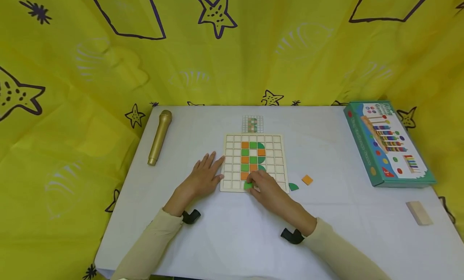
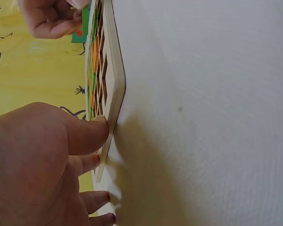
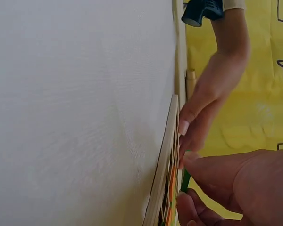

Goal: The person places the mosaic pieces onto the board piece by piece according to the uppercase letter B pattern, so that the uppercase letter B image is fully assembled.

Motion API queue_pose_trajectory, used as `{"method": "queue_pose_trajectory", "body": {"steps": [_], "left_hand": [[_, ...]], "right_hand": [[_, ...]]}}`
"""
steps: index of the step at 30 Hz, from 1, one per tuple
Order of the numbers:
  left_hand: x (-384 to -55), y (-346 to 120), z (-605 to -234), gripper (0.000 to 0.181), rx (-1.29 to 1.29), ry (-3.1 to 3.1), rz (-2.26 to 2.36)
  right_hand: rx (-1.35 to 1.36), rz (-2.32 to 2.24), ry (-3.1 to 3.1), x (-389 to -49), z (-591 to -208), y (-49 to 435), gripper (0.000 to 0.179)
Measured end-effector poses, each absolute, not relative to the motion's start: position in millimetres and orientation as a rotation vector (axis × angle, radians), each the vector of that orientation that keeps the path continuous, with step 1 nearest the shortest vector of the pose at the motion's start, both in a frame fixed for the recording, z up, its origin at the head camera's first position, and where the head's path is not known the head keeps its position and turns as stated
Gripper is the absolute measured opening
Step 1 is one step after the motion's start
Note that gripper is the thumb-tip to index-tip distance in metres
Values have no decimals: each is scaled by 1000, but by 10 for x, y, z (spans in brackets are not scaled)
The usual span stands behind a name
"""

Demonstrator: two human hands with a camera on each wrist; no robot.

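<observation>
A square wooden grid board [image 1: 228, 183] lies on the table, with orange and green tiles [image 1: 245, 160] set in its middle columns and rounded dark green pieces [image 1: 261, 145] on their right side. My right hand [image 1: 267, 190] pinches a light green tile [image 1: 248, 185] between thumb and fingers at the board's lowest row; in the right wrist view this tile [image 3: 186, 179] stands tilted. At the board's left edge, my left hand [image 1: 203, 177] rests with fingers spread, its thumb [image 2: 92, 134] touching the rim in the left wrist view.
Right of the board lie a dark green quarter-round piece [image 1: 293, 186] and an orange square tile [image 1: 307, 179]. A small pattern card [image 1: 252, 124] lies behind the board. Farther out are a gold microphone [image 1: 160, 138], a green game box [image 1: 391, 145] and a wooden block [image 1: 419, 213].
</observation>
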State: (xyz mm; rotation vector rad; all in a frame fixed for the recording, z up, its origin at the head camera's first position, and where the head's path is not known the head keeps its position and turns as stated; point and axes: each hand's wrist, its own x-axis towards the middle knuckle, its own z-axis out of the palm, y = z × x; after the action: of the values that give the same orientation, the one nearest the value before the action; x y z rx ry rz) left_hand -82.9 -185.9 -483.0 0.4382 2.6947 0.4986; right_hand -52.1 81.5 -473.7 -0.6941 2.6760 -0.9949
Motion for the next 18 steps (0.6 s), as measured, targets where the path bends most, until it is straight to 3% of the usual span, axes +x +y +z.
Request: {"method": "queue_pose_trajectory", "body": {"steps": [18], "left_hand": [[-819, -1865, -4794, 66, 447, 2687, 497]], "right_hand": [[-876, -844, 2792, -513, -4793, 692, 12]]}}
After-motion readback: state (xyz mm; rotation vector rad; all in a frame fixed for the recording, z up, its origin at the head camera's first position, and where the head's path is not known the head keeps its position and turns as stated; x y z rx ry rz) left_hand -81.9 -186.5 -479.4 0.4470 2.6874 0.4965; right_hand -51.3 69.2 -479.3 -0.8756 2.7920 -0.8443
